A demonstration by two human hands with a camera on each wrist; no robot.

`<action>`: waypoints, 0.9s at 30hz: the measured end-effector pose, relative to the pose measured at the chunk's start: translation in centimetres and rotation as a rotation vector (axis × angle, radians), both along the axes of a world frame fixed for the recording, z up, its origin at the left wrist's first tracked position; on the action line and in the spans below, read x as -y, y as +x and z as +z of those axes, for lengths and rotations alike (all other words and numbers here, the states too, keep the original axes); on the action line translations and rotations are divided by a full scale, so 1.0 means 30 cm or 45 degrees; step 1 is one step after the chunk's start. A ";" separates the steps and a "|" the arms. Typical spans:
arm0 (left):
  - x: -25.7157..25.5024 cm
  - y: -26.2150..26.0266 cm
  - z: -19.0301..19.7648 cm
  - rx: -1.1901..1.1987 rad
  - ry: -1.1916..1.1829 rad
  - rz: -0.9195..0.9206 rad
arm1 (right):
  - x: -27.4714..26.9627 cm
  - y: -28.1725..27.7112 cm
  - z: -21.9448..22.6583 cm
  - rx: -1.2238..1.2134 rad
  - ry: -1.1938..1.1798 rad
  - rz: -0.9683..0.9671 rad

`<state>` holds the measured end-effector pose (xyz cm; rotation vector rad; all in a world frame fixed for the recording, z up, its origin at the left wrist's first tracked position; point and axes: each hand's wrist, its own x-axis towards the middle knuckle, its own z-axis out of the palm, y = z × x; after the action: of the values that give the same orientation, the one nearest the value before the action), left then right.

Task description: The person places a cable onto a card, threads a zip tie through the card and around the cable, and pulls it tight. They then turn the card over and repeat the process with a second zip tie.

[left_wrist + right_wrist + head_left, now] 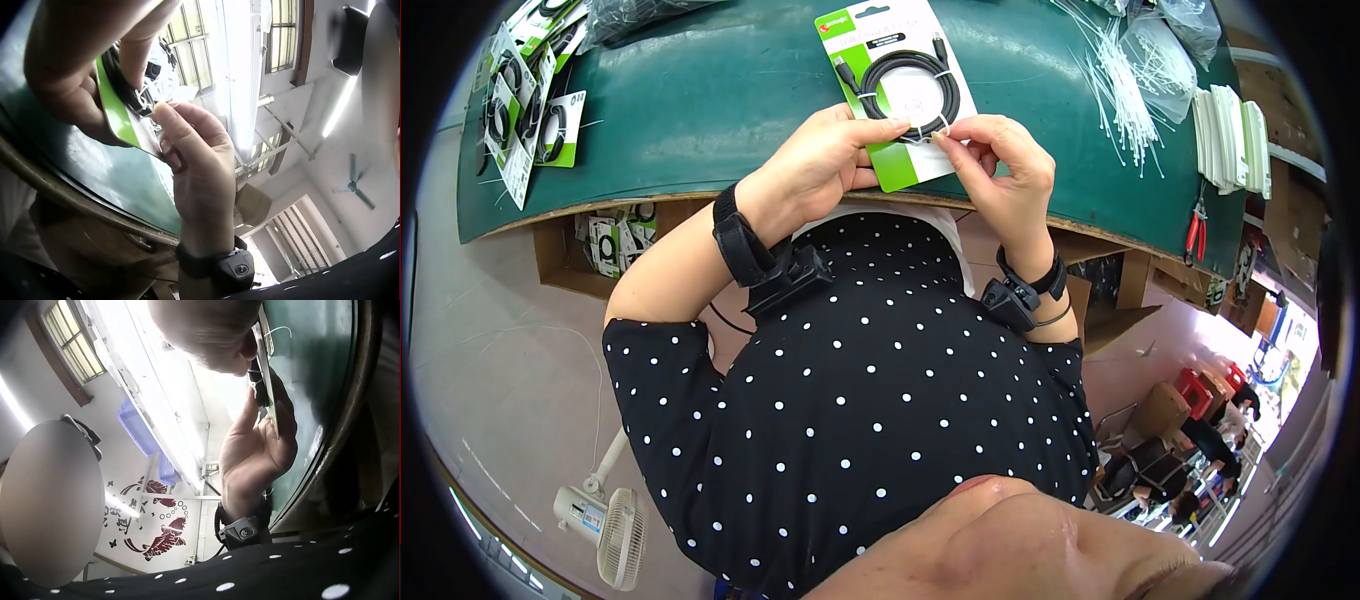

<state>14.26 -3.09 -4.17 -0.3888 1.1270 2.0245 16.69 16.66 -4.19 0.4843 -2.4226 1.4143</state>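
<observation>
Both hands hold a green-and-white packaging card (900, 85) at its lower end, just over the near edge of the green tabletop (700, 100): the left hand (825, 160) grips the card's lower left corner with its thumb laid across the front, and the right hand (1000, 165) pinches narrowly at a white tie (940, 128) on the lower right of the coiled black cable (910, 90) fastened to the card. The card's long axis runs away from the person, tilted slightly left, with its hang-hole end pointing toward the far edge of the tabletop.
</observation>
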 end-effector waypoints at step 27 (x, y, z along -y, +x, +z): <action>0.007 -0.004 -0.005 -0.009 -0.057 0.040 | 0.007 -0.002 -0.030 0.037 -0.006 0.055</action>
<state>14.13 -3.31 -4.31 -0.4246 1.1795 2.0323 16.63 16.44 -5.09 0.5216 -2.4448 1.4542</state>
